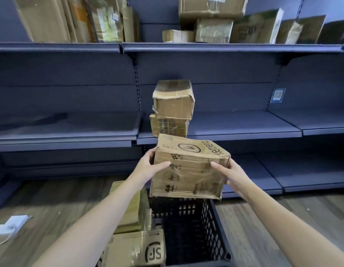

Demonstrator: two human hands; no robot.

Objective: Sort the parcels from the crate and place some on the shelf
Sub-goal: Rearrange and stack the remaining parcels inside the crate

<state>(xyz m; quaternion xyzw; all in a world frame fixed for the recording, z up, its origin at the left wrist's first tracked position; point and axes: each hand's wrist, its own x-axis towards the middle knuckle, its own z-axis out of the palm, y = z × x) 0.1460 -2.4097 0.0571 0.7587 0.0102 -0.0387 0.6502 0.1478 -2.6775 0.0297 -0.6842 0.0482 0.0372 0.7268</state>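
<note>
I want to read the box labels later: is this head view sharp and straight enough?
Head view: held carton fairly sharp, print legible but upside down; SF box readable; top-shelf cartons soft and blurred; wide-angle lens bows the shelf edges; lighting dim and even, no harsh glare.

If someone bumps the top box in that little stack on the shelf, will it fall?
Probably it would tip: the top box overhangs the lower box to the right. Its crushed corners suggest soft cardboard, so it would likely dent, not break.
</note>
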